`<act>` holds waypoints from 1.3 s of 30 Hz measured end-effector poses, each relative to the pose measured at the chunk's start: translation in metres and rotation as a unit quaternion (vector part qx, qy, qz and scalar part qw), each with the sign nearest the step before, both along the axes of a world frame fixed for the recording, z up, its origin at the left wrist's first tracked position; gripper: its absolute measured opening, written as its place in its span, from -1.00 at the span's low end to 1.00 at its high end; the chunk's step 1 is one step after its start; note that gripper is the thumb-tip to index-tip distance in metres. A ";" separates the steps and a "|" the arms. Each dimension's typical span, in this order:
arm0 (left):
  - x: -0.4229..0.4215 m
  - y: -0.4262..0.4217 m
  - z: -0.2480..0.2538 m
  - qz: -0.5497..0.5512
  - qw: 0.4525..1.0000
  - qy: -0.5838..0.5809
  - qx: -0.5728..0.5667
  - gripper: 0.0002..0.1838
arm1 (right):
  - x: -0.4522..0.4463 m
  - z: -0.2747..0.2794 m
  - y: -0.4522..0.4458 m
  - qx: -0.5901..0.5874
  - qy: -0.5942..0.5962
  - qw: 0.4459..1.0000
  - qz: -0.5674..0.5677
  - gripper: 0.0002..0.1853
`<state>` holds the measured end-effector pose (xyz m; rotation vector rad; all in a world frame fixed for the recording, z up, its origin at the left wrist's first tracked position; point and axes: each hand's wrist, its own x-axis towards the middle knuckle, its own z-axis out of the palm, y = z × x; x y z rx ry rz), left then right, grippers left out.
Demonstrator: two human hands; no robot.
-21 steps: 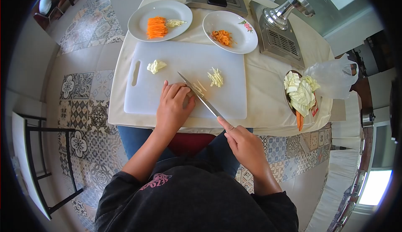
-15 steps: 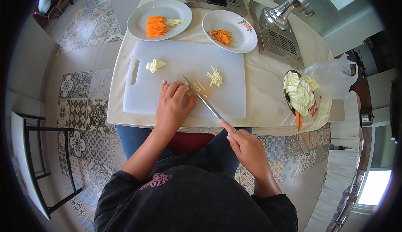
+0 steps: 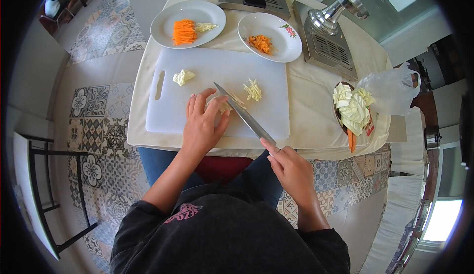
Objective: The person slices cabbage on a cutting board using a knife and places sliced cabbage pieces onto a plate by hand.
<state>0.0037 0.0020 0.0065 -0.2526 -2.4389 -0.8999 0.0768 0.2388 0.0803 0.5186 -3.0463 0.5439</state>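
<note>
A knife (image 3: 244,116) over a white board (image 3: 170,113).
A crinkly cabbage lump (image 3: 184,77) sits on the left. Next, the left hand (image 3: 200,128) bends its fingers over a pale cabbage piece (image 3: 224,107), hiding much of it; I can't tell if they grip it. The long, shiny knife slants beside that piece. Thin, pale strips (image 3: 253,90) make a small, messy pile further right. The right hand (image 3: 291,169) is wrapped around the knife, covering its handle.
</note>
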 end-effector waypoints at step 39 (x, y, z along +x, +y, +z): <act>-0.014 0.001 0.010 -0.037 0.993 -0.074 -0.081 -0.66 | 0.009 0.007 0.011 -0.015 0.004 1.000 -0.023 -0.37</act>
